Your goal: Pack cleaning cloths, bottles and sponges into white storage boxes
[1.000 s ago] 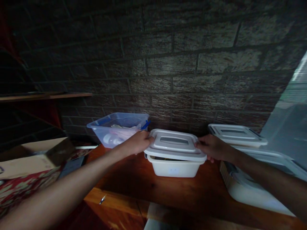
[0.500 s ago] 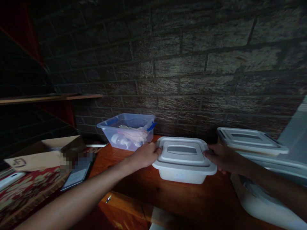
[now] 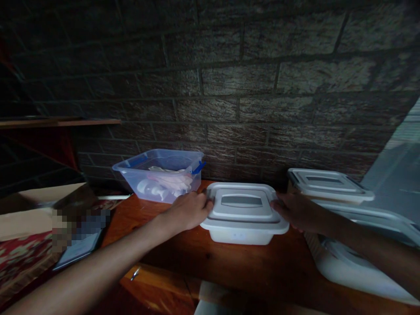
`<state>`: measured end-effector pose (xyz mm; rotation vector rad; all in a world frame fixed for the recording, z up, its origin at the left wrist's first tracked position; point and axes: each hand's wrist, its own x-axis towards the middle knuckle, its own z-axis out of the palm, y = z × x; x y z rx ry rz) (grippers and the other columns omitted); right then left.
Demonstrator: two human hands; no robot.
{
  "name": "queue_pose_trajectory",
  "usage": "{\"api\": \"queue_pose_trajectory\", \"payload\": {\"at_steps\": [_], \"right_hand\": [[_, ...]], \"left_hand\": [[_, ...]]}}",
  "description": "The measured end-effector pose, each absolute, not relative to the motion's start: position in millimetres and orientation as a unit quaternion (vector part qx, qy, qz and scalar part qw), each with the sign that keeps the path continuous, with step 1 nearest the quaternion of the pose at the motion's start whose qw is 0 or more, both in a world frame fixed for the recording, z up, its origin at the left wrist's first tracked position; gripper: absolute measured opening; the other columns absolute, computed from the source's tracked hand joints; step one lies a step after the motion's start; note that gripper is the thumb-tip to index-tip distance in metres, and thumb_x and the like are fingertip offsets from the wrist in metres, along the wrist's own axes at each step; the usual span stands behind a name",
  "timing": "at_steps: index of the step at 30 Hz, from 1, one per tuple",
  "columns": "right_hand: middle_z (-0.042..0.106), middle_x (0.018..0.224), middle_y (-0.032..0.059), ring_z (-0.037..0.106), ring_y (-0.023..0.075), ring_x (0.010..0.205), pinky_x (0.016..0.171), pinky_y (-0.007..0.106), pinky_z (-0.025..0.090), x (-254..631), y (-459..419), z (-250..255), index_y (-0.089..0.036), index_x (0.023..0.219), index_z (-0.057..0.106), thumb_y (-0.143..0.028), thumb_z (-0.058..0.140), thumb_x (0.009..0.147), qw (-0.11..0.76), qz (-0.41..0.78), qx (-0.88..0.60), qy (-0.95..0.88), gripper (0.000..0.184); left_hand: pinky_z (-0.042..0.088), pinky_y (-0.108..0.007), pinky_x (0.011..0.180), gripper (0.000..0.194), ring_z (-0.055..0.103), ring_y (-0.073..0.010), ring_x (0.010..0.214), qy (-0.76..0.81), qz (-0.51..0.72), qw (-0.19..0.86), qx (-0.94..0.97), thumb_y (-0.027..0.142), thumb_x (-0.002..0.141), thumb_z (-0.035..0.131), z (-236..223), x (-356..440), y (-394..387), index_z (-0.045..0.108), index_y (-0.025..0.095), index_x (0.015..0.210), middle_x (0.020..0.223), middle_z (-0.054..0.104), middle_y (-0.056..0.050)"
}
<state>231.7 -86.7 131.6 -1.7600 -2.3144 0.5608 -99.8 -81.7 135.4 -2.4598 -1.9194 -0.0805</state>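
Note:
A white lidded storage box (image 3: 243, 221) with a grey panel on its lid sits on the brown wooden cabinet top (image 3: 183, 253). My left hand (image 3: 194, 210) is closed on the box's left rim, thumb toward the lid. On the opposite rim, my right hand (image 3: 297, 212) grips the lid's edge, its fingers partly hidden underneath. Just behind my left hand stands an open clear plastic bin (image 3: 131, 177) with a blue clip, containing pale cloth (image 3: 170, 178) and white items.
Two more lidded boxes stand at the right, a smaller box (image 3: 328, 183) behind a larger box (image 3: 354, 271). At the left are an open cardboard box (image 3: 26, 223) and a dark flat device (image 3: 80, 247). A wooden shelf (image 3: 65, 124) juts out above, and a brick wall (image 3: 223, 118) closes off the back.
The view has turned slightly to the right, so everything appears shifted left. Both hands keep their hold on the white box's rim.

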Motion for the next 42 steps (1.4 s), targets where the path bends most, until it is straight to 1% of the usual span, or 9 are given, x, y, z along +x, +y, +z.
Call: {"api": "queue_pose_trajectory", "payload": {"at_steps": [5,8,11,16,21,26,30,38,42], "right_hand": [[0.071,0.062,0.0128,0.069,0.0264,0.053,0.054,0.032,0.046,231.6,-84.8,136.5,-0.011,0.113,0.067,-0.04,0.038,0.103,0.079,0.147,-0.584,-0.794,0.042],[0.077,0.083,0.017,0.075,0.0305,0.079,0.071,0.033,0.05,232.2,-81.0,137.6,-0.012,0.109,0.069,-0.04,0.043,0.101,0.084,0.107,-0.582,-0.801,0.039],[0.078,0.104,0.0169,0.074,0.0321,0.097,0.085,0.036,0.05,232.5,-78.1,138.1,-0.014,0.123,0.066,-0.039,0.044,0.101,0.082,0.062,-0.575,-0.812,0.04],[0.076,0.113,0.0205,0.073,0.0343,0.107,0.092,0.039,0.051,236.2,-74.6,137.9,-0.011,0.135,0.062,-0.039,0.039,0.103,0.059,0.028,-0.558,-0.827,0.048],[0.072,0.121,0.0278,0.07,0.0395,0.114,0.096,0.044,0.049,239.3,-74.4,136.5,-0.005,0.135,0.06,-0.038,0.036,0.104,0.055,0.035,-0.548,-0.834,0.052],[0.07,0.125,0.0292,0.067,0.0371,0.12,0.098,0.04,0.047,236.9,-77.4,134.1,-0.001,0.144,0.052,-0.038,0.03,0.106,0.056,0.037,-0.545,-0.835,0.057],[0.07,0.124,0.0304,0.07,0.0378,0.114,0.096,0.041,0.047,236.2,-73.7,133.3,-0.002,0.143,0.054,-0.038,0.031,0.106,0.05,0.032,-0.545,-0.836,0.056],[0.075,0.116,0.0222,0.073,0.0325,0.106,0.098,0.039,0.049,233.0,-73.4,130.0,-0.009,0.146,0.053,-0.036,0.032,0.107,0.044,-0.009,-0.564,-0.824,0.053],[0.073,0.119,0.0255,0.07,0.0384,0.115,0.11,0.052,0.04,229.3,-78.4,121.7,-0.007,0.153,0.046,-0.035,0.032,0.107,0.061,-0.012,-0.593,-0.802,0.056]], "left_hand": [[0.055,-0.049,0.082,0.058,0.074,-0.0395,0.096,-0.604,0.004,0.047,-0.796,0.046,0.102,0.026,140.7,-97.3,-82.0,0.074,0.012,0.103,0.1,0.075,-0.024],[0.054,-0.05,0.085,0.057,0.073,-0.0402,0.098,-0.607,0.022,0.066,-0.792,0.046,0.1,0.029,146.7,-94.9,-81.2,0.074,0.012,0.104,0.101,0.075,-0.024],[0.053,-0.05,0.093,0.054,0.072,-0.0379,0.105,-0.6,-0.001,0.067,-0.797,0.046,0.1,0.033,147.3,-93.6,-77.3,0.07,0.015,0.123,0.117,0.072,-0.022],[0.039,-0.043,0.116,0.063,0.05,-0.0308,0.142,-0.553,-0.054,0.035,-0.831,0.041,0.102,0.029,134.7,-97.6,-66.0,0.041,0.014,0.158,0.155,0.052,-0.018],[0.024,-0.04,0.126,0.071,0.028,-0.0286,0.156,-0.532,-0.036,0.0,-0.846,0.04,0.104,0.017,122.4,-104.7,-58.3,0.024,0.0,0.162,0.168,0.027,-0.02],[0.021,-0.035,0.127,0.073,0.022,-0.026,0.158,-0.536,-0.054,-0.06,-0.84,0.041,0.103,0.014,116.0,-106.7,-56.6,0.015,0.001,0.164,0.171,0.013,-0.014],[0.019,-0.037,0.128,0.073,0.017,-0.0259,0.159,-0.539,-0.065,-0.082,-0.836,0.042,0.103,0.015,118.5,-105.3,-55.1,0.017,0.001,0.164,0.171,0.012,-0.014],[0.025,-0.034,0.126,0.069,0.029,-0.0234,0.156,-0.518,-0.096,-0.106,-0.843,0.041,0.106,0.018,118.0,-106.9,-51.1,0.021,0.006,0.164,0.169,0.025,-0.014],[0.025,-0.034,0.126,0.069,0.029,-0.023,0.156,-0.512,-0.118,-0.115,-0.843,0.041,0.105,0.019,107.8,-112.0,-47.0,0.02,0.007,0.165,0.17,0.025,-0.013]]}}
